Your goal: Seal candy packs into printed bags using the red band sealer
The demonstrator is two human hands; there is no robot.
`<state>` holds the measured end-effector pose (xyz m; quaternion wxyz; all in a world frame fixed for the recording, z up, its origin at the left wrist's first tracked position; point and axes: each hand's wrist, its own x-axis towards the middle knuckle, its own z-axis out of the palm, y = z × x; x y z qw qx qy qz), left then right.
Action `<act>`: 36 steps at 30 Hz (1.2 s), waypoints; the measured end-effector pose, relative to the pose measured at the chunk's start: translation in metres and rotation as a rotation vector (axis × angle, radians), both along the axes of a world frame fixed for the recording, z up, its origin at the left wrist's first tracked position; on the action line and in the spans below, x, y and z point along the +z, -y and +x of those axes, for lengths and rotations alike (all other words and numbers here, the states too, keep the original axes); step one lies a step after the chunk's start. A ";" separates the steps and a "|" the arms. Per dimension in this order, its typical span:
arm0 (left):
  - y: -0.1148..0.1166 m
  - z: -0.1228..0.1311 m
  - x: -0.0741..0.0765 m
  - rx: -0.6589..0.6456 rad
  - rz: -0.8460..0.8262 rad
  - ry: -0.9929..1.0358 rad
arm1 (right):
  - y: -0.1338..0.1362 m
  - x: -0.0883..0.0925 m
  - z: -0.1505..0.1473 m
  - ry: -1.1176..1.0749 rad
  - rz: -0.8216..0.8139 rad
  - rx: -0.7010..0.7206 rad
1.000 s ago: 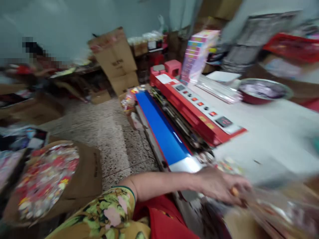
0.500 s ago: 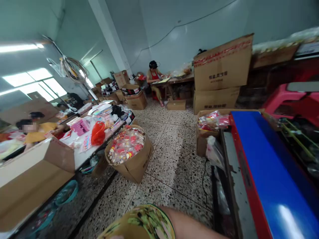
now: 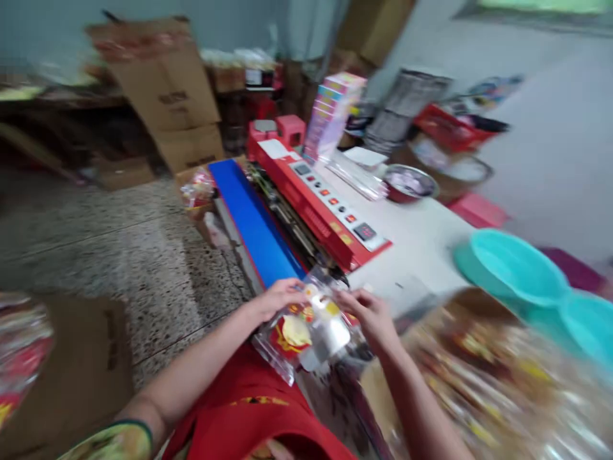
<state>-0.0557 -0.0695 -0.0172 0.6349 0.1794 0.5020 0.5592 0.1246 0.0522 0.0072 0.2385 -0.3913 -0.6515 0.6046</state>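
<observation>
A clear plastic packet (image 3: pixel 291 332) with red, yellow and white contents is in front of my body, its lower end hanging loose. My left hand (image 3: pixel 281 298) is closed on the packet's upper left edge. My right hand (image 3: pixel 368 312) pinches its upper right side, fingers bent. Just beyond the packet lies the near end of a red sealing machine (image 3: pixel 330 214) with a blue conveyor belt (image 3: pixel 253 217). Motion blur hides the packet's exact contents.
At the right, a carton (image 3: pixel 383 390) holds many blurred bagged items, beside turquoise basins (image 3: pixel 517 268). A metal bowl (image 3: pixel 409 182) stands on the white table (image 3: pixel 421 236). Another carton (image 3: pixel 81 364) is on the left, and stacked boxes (image 3: pixel 158 89) stand behind.
My view has swung right and down from the room to the machine. Both hands, now holding the packet, have come into view; earlier only one arm and a sleeve showed.
</observation>
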 end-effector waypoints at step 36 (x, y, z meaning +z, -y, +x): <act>-0.099 -0.008 -0.033 0.086 -0.323 -0.183 | -0.031 -0.088 -0.019 -0.258 -0.354 -0.634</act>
